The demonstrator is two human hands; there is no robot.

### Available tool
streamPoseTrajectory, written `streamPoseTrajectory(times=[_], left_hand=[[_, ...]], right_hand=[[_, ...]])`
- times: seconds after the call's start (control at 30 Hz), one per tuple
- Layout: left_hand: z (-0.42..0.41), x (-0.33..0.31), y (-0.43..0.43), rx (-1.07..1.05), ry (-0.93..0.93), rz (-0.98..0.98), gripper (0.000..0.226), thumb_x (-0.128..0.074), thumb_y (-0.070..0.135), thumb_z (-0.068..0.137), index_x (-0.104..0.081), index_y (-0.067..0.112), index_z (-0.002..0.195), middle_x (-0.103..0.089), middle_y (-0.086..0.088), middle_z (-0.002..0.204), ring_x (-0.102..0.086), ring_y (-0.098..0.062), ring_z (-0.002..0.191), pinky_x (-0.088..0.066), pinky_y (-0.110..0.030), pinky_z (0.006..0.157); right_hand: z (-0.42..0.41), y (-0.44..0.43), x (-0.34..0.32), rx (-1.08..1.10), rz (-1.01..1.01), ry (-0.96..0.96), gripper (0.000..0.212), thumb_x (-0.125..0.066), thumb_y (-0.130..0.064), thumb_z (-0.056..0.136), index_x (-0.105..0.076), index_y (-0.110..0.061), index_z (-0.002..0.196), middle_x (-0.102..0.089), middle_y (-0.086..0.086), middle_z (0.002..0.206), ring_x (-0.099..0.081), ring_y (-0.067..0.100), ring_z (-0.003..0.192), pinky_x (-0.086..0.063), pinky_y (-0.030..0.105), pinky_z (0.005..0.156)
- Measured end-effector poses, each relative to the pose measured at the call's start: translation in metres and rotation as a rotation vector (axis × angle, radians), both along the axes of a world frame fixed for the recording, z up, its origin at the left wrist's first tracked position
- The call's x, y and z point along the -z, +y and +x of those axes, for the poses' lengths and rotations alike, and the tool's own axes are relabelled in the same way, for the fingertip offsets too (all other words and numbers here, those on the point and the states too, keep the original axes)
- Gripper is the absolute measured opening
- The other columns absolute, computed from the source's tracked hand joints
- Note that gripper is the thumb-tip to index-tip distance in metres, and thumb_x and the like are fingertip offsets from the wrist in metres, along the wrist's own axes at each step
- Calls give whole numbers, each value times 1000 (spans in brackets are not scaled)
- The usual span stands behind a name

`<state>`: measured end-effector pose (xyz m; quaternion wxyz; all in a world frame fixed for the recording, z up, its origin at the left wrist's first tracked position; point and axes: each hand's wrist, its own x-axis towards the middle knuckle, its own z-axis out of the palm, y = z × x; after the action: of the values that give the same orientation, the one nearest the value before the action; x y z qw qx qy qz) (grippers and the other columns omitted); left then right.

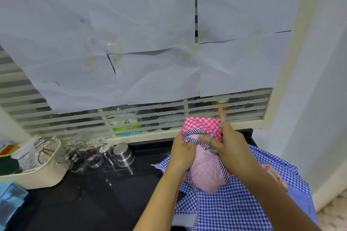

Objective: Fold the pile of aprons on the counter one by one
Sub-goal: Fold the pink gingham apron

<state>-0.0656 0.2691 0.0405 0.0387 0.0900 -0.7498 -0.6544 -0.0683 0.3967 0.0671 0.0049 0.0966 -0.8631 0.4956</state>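
Black counter [105, 202] runs below a paper-covered window grille. Over its right end a pink apron [204, 172] is held up above a blue checked apron [234, 206] lying spread there. The left hand [183, 153] grips the pink cloth's left edge with curled fingers. The right hand [231, 148] pinches its striped strap [216, 131], forefinger pointing up. Farther left stand a steel cup [124, 154] and a cream basket [37, 176].

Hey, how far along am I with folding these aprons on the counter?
Done: no finished, folded apron shows anywhere in view. In hand: the pink checked apron, still bunched, gripped by the left hand while the right hand pinches its striped tie. Left: the blue gingham apron lies spread and unfolded on the black counter beneath.
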Motion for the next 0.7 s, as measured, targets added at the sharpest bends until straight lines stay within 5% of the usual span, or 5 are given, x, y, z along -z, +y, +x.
streamPoseTrajectory(times=[0.07, 0.17, 0.3, 0.57, 0.7], left_hand=[[1, 0, -1, 28, 13, -12, 37, -33, -10, 92, -66, 2, 104, -70, -8, 97, -64, -15, 85, -53, -17, 70], [3, -2, -4, 83, 23, -71, 32, -36, -6, 93, -67, 1, 94, -69, -5, 86, -61, -13, 76, -49, -18, 67], [3, -3, -14, 189, 68, -199, 25, -42, -10, 88, -55, -2, 68, -58, -6, 66, -49, -13, 62, -40, -23, 56], [9, -20, -20, 399, 313, -797, 28, -60, 39, 88, -63, 18, 106, -64, 2, 104, -55, -11, 94, -46, -26, 81], [13, -31, -36, 393, 95, -866, 29, -71, 25, 82, -50, 23, 102, -56, 6, 102, -53, -8, 89, -41, -22, 69]], right_hand=[[0, 2, 3, 35, 14, 55, 79, -58, -28, 92, -6, -31, 152, -64, -1, 97, -64, 13, 82, -45, 11, 62], [-3, 11, 5, -67, 88, -19, 60, -57, -29, 93, -27, -29, 144, -61, 2, 114, -62, 17, 102, -50, 24, 81], [0, 26, -5, -372, -210, -330, 57, -66, -45, 71, -47, -33, 123, -64, -11, 115, -65, 4, 100, -54, 22, 82], [6, 20, 3, -359, -296, -295, 51, -83, -4, 64, -64, -25, 107, -73, -8, 97, -69, 7, 88, -55, 21, 73], [7, 15, 14, -253, -167, -220, 39, -88, -17, 61, -63, -23, 89, -71, -7, 89, -67, 5, 80, -54, 19, 66]])
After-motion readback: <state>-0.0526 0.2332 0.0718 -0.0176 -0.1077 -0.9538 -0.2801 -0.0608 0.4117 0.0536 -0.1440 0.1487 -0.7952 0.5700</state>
